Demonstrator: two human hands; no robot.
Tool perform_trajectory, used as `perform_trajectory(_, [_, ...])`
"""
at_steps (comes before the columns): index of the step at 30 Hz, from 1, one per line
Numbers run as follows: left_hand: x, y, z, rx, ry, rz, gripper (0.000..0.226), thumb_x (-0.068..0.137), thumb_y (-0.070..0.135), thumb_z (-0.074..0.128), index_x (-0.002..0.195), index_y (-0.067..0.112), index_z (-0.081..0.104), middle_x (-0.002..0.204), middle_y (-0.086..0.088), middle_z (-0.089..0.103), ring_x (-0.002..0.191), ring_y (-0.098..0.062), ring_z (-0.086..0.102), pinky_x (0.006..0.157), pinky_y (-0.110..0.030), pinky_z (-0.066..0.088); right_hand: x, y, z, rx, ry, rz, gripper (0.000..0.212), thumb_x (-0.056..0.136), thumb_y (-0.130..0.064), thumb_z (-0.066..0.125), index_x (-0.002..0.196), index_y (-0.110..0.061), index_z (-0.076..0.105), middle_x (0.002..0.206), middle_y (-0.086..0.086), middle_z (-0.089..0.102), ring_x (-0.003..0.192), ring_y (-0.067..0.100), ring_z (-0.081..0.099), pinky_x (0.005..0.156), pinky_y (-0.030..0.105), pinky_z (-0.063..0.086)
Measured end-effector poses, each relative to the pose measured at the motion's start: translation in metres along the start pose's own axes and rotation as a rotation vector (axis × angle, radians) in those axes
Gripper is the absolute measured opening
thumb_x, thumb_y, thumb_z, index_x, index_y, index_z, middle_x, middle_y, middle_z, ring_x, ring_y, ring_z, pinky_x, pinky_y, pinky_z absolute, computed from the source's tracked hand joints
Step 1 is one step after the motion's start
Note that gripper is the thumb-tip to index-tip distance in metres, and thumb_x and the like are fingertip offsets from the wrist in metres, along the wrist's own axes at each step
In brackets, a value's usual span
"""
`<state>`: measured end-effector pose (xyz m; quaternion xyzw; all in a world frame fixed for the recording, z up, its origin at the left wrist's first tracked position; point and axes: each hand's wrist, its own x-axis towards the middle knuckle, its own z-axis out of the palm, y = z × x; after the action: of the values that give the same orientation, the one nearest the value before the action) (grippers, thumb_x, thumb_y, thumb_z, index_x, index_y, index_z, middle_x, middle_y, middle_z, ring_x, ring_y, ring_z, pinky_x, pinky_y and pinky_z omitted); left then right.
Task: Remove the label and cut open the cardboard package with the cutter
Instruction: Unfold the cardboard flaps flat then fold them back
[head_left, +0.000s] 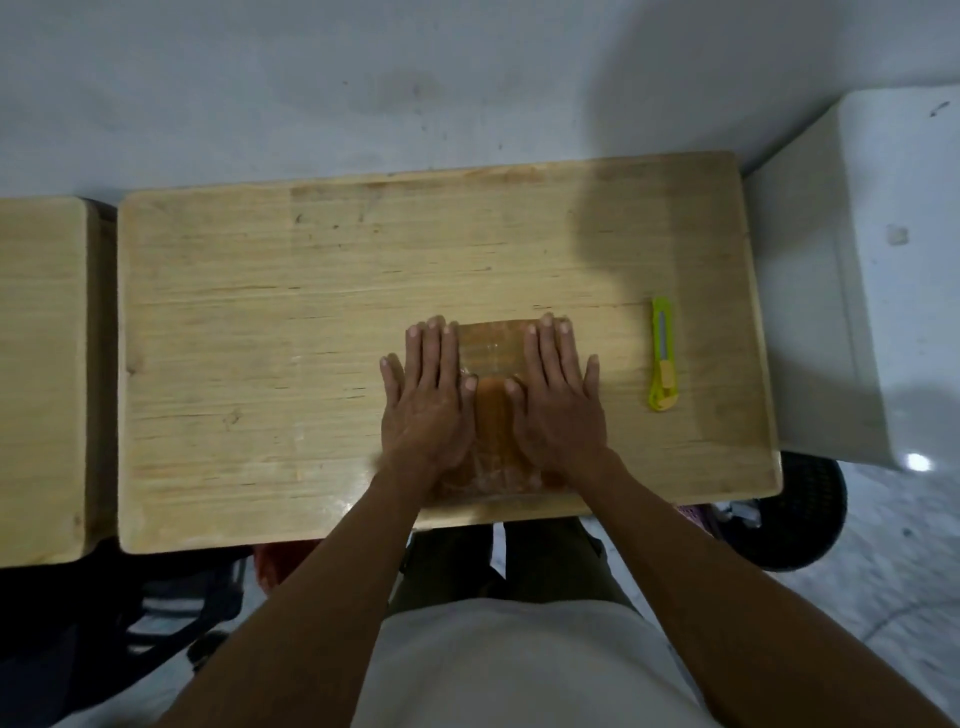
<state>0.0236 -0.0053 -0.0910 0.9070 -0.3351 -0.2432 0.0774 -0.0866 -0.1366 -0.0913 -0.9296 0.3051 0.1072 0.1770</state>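
Note:
A flat brown cardboard package (491, 364), wrapped in shiny clear tape, lies on the wooden table (260, 338) near its front edge. My left hand (423, 395) rests flat on the package's left side with fingers spread. My right hand (558, 395) lies flat on its right side in the same way. Between the two hands a strip of the package shows. A lime-green cutter (663, 356) lies on the table to the right of my right hand, apart from it. No label can be made out on the visible part.
A second wooden table (41, 374) stands to the left with a narrow gap between. A white block (872, 270) stands to the right. A black basket (800, 514) sits under the right corner, and dark bags (130, 613) lie on the floor at lower left.

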Motion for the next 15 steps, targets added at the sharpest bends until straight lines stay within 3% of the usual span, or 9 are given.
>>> perform_trajectory(9, [-0.003,-0.002,0.013,0.049,0.171,0.018,0.064,0.105,0.042,0.023,0.160,0.012,0.010,0.169,-0.004,0.004,0.156,-0.022,-0.002,0.123,-0.058,0.009,0.000,-0.006,0.004,0.041,0.058,0.044,0.063,0.103,-0.043,0.027,0.157,-0.017,0.006,0.166,0.000,-0.002,0.152,0.015,-0.007,0.120,0.056,0.009])
perform_trajectory(15, [-0.002,0.003,0.020,0.038,0.199,-0.007,0.067,0.104,0.038,0.033,0.159,0.009,0.011,0.168,-0.008,0.004,0.156,-0.023,-0.002,0.123,-0.057,0.005,0.001,-0.007,0.014,0.045,0.081,0.068,0.067,0.101,-0.042,0.032,0.157,-0.016,0.006,0.166,0.002,-0.002,0.152,0.016,-0.006,0.120,0.057,0.006])
